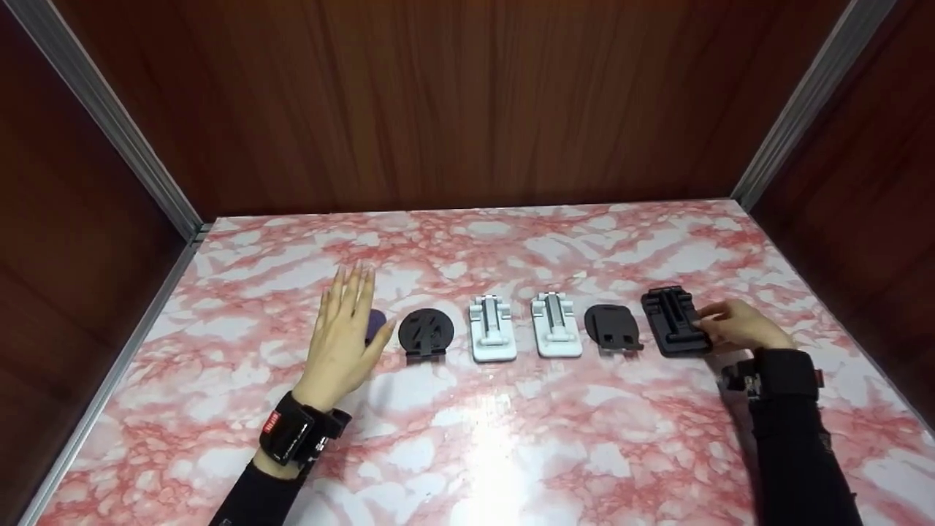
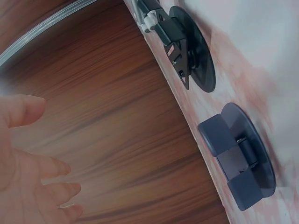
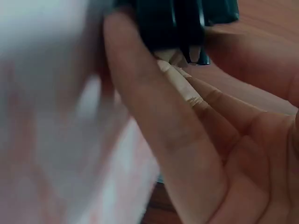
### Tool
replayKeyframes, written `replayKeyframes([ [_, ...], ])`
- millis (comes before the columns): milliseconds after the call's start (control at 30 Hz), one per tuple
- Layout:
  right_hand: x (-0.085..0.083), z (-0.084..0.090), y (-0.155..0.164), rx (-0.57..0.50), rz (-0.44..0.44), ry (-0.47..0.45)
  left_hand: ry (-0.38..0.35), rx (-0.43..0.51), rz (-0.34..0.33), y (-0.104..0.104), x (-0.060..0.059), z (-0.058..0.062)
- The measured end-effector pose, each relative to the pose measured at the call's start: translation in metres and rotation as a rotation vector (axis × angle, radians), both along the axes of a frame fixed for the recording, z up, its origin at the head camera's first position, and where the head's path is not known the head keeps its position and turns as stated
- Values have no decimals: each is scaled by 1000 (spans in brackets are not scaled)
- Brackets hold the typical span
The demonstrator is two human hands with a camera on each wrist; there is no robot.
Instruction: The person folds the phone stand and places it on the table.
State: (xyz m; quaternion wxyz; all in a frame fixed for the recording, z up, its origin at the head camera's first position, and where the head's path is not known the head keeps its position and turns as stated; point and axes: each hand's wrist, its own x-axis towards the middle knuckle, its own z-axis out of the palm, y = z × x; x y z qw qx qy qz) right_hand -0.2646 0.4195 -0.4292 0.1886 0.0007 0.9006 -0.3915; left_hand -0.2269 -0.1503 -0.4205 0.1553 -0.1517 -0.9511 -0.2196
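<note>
Head view shows six folded phone stands lying in a row on the pink marbled surface, work barely begun: right hand fingers pinch the far-right rectangular black plastic stand, while left hand fingers hover straight beside the round dark-blue stand.

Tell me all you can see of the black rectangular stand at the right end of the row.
The black stand looks like matte plastic: a rectangular plate with a ribbed, folded-down arm along its middle. It lies flat on the pink marbled table, last in the row, just right of a rounded black stand and apart from it. The right hand pinches its near right edge with curled fingers.
</note>
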Motion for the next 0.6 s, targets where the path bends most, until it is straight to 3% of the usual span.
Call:
replayKeyframes([
  [200,5,7,-9,242,-49,118,-21,-7,7,0,-2,2],
  [367,11,17,-18,471,-73,331,-24,-37,27,-3,-5,1],
  [433,12,22,-27,508,-69,412,-30,-54,40,-6,-5,0],
  [600,15,33,-64,535,-39,502,-55,-86,75,-14,-8,-4],
])
